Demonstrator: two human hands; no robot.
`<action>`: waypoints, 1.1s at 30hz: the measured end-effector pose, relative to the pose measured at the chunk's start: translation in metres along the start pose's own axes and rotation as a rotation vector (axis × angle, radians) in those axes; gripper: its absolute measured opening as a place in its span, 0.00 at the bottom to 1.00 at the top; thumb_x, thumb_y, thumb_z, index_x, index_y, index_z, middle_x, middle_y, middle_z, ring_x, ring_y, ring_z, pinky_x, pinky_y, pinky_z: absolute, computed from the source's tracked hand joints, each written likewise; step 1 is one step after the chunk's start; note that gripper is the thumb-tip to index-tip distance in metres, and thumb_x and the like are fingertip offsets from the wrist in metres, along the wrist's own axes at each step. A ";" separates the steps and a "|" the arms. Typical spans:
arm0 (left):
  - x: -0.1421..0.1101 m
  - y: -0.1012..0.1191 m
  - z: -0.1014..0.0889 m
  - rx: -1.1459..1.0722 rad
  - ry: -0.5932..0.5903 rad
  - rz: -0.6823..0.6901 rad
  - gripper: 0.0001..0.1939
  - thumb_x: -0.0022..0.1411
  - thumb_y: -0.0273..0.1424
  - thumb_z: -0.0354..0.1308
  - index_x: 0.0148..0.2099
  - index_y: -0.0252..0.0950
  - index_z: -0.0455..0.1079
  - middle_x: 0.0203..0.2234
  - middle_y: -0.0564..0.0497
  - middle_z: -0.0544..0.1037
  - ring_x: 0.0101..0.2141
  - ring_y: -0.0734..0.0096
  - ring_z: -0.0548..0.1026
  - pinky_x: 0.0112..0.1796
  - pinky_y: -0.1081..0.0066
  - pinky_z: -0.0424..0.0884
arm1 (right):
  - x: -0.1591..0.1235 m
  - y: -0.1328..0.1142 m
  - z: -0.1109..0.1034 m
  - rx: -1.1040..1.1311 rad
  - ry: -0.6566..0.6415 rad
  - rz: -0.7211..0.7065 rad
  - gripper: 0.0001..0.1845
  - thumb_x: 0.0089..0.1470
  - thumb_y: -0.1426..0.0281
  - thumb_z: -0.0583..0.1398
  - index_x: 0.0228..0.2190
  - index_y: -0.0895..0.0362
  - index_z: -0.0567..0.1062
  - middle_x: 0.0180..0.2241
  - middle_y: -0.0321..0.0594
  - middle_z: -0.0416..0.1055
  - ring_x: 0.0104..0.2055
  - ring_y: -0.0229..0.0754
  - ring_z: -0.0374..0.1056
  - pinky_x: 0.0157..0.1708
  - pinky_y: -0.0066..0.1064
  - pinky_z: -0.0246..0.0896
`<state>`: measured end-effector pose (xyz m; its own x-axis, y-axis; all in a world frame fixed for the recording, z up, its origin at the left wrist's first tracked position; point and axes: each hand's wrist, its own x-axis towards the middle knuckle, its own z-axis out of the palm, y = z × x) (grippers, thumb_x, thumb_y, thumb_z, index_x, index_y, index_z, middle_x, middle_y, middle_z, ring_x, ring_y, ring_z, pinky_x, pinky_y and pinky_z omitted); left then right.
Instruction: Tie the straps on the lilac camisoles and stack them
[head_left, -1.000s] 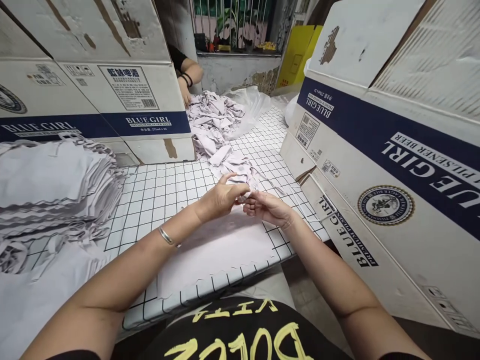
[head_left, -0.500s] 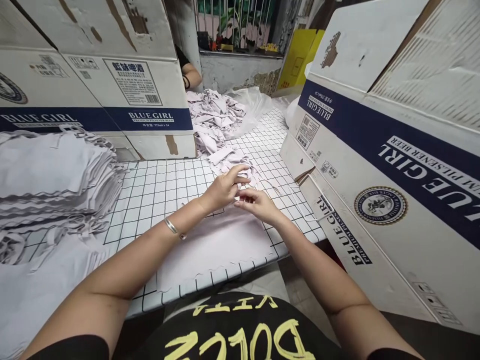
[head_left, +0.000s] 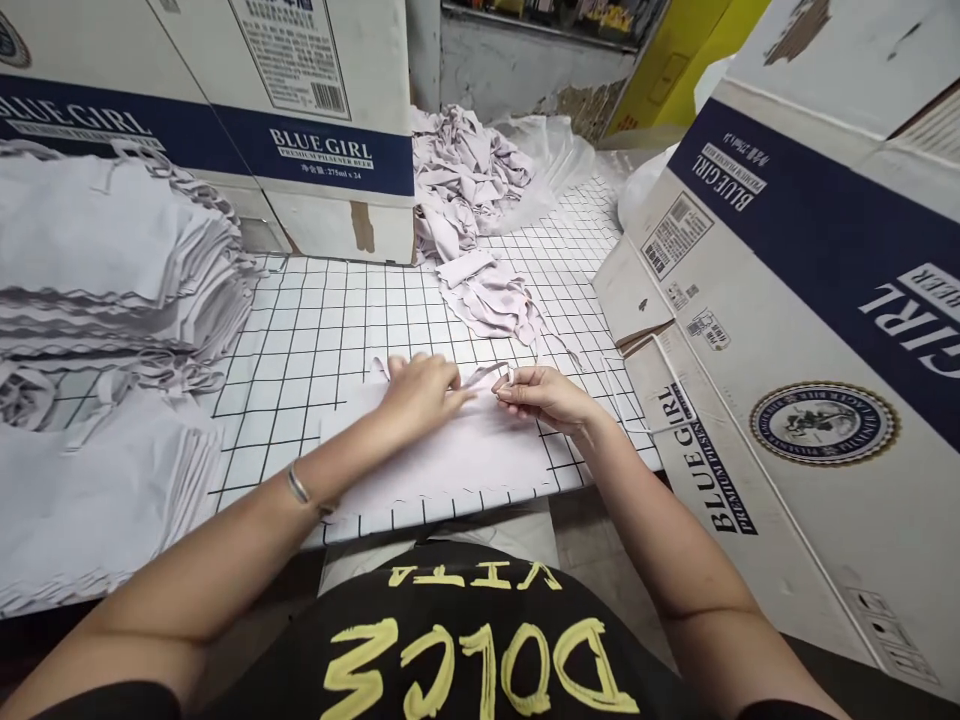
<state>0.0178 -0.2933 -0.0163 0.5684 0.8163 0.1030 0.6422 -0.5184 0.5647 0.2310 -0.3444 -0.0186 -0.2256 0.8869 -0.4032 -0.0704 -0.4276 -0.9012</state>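
Observation:
A pale lilac fabric piece (head_left: 480, 455) with a scalloped front edge lies flat on the white gridded table (head_left: 322, 340) before me. My left hand (head_left: 420, 392), a silver bangle on its wrist, presses palm-down on the fabric's upper edge. My right hand (head_left: 544, 395) pinches a thin drawstring (head_left: 487, 375) at the fabric's top right corner, fingertips closed on it. The two hands are a few centimetres apart.
A tall stack of finished lilac pieces (head_left: 112, 260) fills the left. A loose heap of lilac fabric (head_left: 469, 180) lies at the back. Blue Girl cartons stand at the back left (head_left: 315, 140) and lean along the right (head_left: 810, 330).
My hands dropped from working the string together in the air down to the fabric; the left hand now lies flat. The view tilted downward, and the other person's arm at the back is out of view.

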 end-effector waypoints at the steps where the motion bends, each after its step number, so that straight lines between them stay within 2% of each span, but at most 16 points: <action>1: -0.012 -0.002 0.007 0.049 -0.049 -0.023 0.11 0.59 0.39 0.60 0.32 0.36 0.68 0.33 0.46 0.76 0.42 0.53 0.68 0.48 0.50 0.55 | 0.001 0.003 -0.001 0.027 0.008 0.013 0.16 0.36 0.66 0.73 0.27 0.60 0.76 0.24 0.35 0.71 0.23 0.31 0.62 0.20 0.24 0.50; 3: -0.029 -0.003 0.021 0.088 -0.108 -0.072 0.11 0.60 0.39 0.60 0.38 0.37 0.69 0.37 0.45 0.76 0.43 0.52 0.67 0.47 0.49 0.54 | 0.005 0.009 -0.001 0.057 0.039 -0.001 0.16 0.36 0.66 0.73 0.27 0.60 0.76 0.22 0.33 0.68 0.20 0.29 0.58 0.18 0.24 0.48; 5: -0.035 -0.001 0.030 0.084 -0.133 -0.104 0.09 0.61 0.37 0.59 0.41 0.37 0.69 0.40 0.44 0.75 0.45 0.52 0.66 0.47 0.50 0.54 | 0.009 0.015 -0.001 0.047 0.094 -0.035 0.16 0.37 0.65 0.72 0.27 0.59 0.76 0.19 0.31 0.65 0.19 0.29 0.55 0.18 0.25 0.45; 7: -0.033 0.001 0.034 0.061 -0.162 -0.114 0.06 0.61 0.34 0.59 0.38 0.37 0.69 0.41 0.45 0.75 0.46 0.52 0.66 0.46 0.51 0.54 | 0.012 0.019 0.000 0.000 0.152 -0.069 0.16 0.38 0.63 0.72 0.26 0.58 0.74 0.18 0.30 0.63 0.19 0.30 0.54 0.18 0.26 0.44; 9: -0.029 0.003 0.035 0.022 -0.188 -0.122 0.04 0.60 0.32 0.58 0.36 0.37 0.70 0.40 0.46 0.75 0.46 0.52 0.67 0.45 0.52 0.54 | 0.013 0.022 0.002 -0.090 0.176 -0.118 0.16 0.40 0.62 0.71 0.26 0.58 0.73 0.20 0.31 0.65 0.21 0.32 0.57 0.21 0.27 0.48; 12: -0.025 0.003 0.039 -0.060 -0.170 -0.143 0.05 0.59 0.33 0.60 0.38 0.39 0.72 0.39 0.47 0.78 0.45 0.51 0.67 0.46 0.50 0.52 | 0.011 0.022 0.003 -0.358 0.162 -0.233 0.14 0.47 0.61 0.66 0.28 0.58 0.73 0.26 0.35 0.67 0.27 0.35 0.60 0.29 0.29 0.55; 16: -0.025 0.002 0.046 -0.128 -0.081 -0.148 0.07 0.61 0.37 0.59 0.36 0.40 0.76 0.35 0.48 0.79 0.42 0.54 0.67 0.46 0.51 0.51 | 0.010 0.018 0.001 -0.836 0.098 -0.418 0.10 0.54 0.65 0.60 0.26 0.57 0.69 0.27 0.34 0.61 0.30 0.36 0.57 0.31 0.30 0.53; 18: -0.026 0.002 0.049 -0.141 -0.052 -0.134 0.08 0.61 0.36 0.59 0.34 0.40 0.76 0.33 0.49 0.79 0.41 0.57 0.67 0.45 0.53 0.51 | 0.010 0.016 0.000 -0.969 0.041 -0.475 0.09 0.55 0.68 0.58 0.25 0.57 0.66 0.27 0.34 0.60 0.30 0.36 0.56 0.31 0.29 0.52; 25: -0.026 0.003 0.050 -0.152 -0.025 -0.102 0.09 0.60 0.34 0.58 0.29 0.38 0.74 0.32 0.50 0.79 0.40 0.58 0.68 0.44 0.55 0.51 | 0.010 0.013 0.002 -1.120 -0.070 -0.485 0.08 0.55 0.73 0.55 0.25 0.56 0.62 0.28 0.36 0.62 0.31 0.38 0.58 0.32 0.30 0.52; 33: -0.027 0.001 0.053 -0.209 -0.030 -0.089 0.08 0.60 0.34 0.58 0.30 0.39 0.74 0.32 0.51 0.80 0.39 0.59 0.68 0.45 0.54 0.51 | 0.011 0.015 0.007 -1.128 -0.063 -0.530 0.08 0.54 0.75 0.54 0.25 0.55 0.59 0.28 0.37 0.62 0.30 0.39 0.57 0.31 0.30 0.51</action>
<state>0.0307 -0.3290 -0.0621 0.5309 0.8472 0.0225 0.5720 -0.3778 0.7280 0.2201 -0.3422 -0.0355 -0.4721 0.8810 0.0313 0.6983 0.3954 -0.5967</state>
